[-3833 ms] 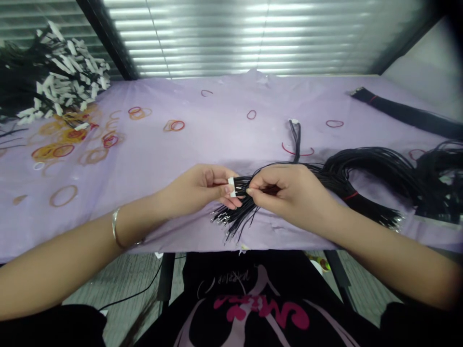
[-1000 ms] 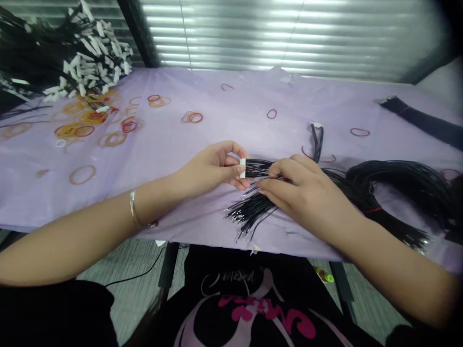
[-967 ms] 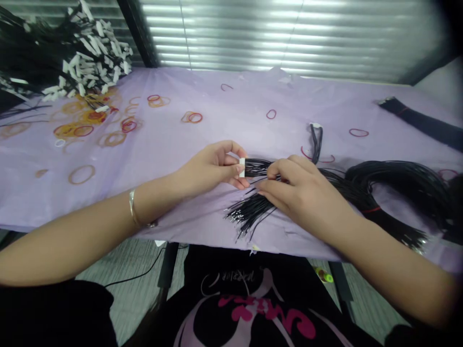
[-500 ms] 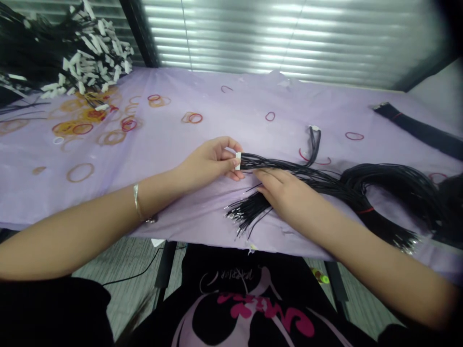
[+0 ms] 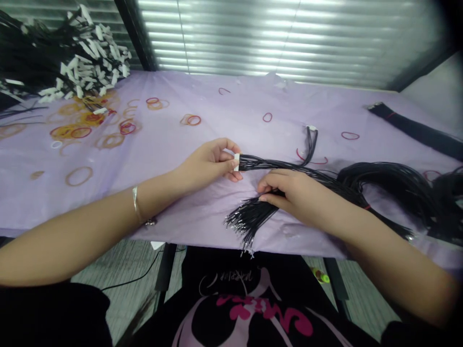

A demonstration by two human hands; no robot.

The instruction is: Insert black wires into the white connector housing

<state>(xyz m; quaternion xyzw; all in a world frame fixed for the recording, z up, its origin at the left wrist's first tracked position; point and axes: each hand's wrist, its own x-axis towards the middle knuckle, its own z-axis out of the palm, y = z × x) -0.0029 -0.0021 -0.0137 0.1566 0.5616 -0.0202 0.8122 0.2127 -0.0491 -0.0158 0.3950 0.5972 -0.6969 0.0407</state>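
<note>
"What is the left hand (image 5: 213,161) doing?"

"It's pinching the white connector (image 5: 237,158) between thumb and fingers, nearly closed, and it's holding the piece just above the purple-covered surface (image 5: 202,221), or against it; I can't tell which."

"And the right hand (image 5: 296,193)?"

"It's curling over the loose wires (image 5: 244,217), to the right of the connector and nearer the body. Thumb and fingertips are almost meeting, but I can't tell whether they're gripping any."

"So what's changing?"

"A moment ago that hand was lying stretched out beside the attached wires (image 5: 267,165). Now it's bending its fingers farther from the connector, among the loose ends, so the attached wires are showing more plainly. To me, the work is centring on the loose ones now."

"What's lying around the connector?"

"A small looped cable (image 5: 314,147) is sitting to its right, farther from the body, with a red band (image 5: 318,163) beside it. A coil of black wire (image 5: 390,173) is spreading well to its right. Rubber bands (image 5: 94,118) are lying well to its left, and white-tipped cables (image 5: 87,62) are piling up beyond them."
</note>
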